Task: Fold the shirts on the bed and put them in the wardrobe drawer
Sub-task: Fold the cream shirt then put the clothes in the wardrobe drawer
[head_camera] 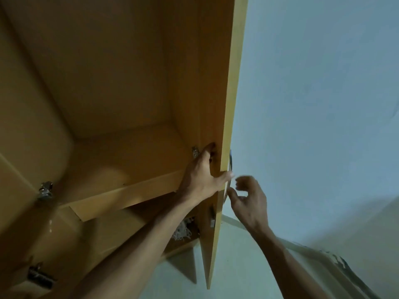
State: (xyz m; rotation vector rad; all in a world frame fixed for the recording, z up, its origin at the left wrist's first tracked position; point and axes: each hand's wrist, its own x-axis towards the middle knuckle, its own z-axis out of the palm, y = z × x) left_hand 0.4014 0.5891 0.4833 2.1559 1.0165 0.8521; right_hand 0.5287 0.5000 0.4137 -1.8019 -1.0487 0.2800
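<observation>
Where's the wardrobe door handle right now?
In the head view, the metal handle shows as a sliver on the outer face of the open wardrobe door, just above the right hand.

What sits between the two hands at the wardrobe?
Head view: the wardrobe door's edge. The left hand grips it from the inner side; the right hand, fingers loosely curled, hovers on the outer side by the metal handle.

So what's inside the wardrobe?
The wardrobe has a bare wooden shelf. Lower down, something pale and stringy peeks out. The left arm covers the rest, so no shirts show.
</observation>
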